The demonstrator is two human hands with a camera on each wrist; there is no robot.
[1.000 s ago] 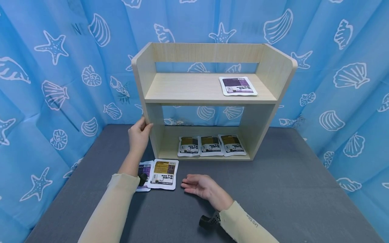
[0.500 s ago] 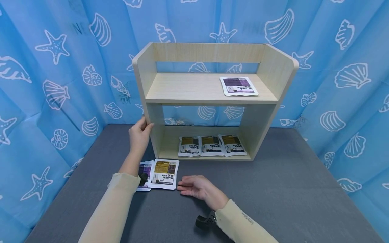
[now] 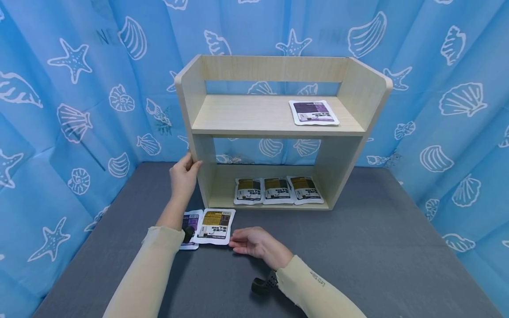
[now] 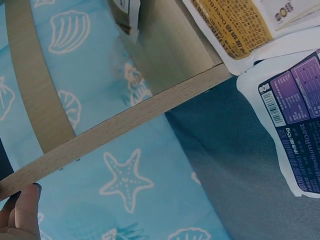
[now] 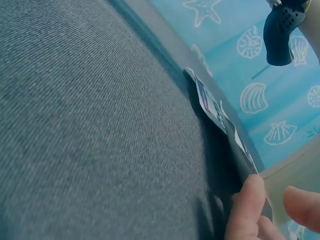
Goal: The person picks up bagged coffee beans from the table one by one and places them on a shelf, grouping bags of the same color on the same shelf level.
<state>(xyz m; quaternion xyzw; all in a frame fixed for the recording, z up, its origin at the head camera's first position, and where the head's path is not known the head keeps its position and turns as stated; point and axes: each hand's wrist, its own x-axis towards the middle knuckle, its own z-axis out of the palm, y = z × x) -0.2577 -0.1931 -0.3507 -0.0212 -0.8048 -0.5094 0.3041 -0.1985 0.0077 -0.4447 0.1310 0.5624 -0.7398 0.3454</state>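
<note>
In the head view, a pale wooden two-tier shelf stands at the back of the table. My left hand grips the edge of its left side panel, and the thumb shows right at the wood in the left wrist view. A white coffee pouch with a yellow label partly overlaps a purple-labelled coffee pouch in front of the shelf. My right hand touches the yellow pouch's near right corner. In the right wrist view, its fingers lie under the slightly raised edge, with the thumb apart above.
Three yellow-labelled pouches lie side by side on the lower tier. Another purple-labelled pouch lies at the right of the upper tier. A blue curtain with sea-life prints hangs behind the grey tabletop.
My right hand has moved left to the yellow-labelled pouch, whose near edge has shifted slightly. My left hand stays at the shelf's side panel.
</note>
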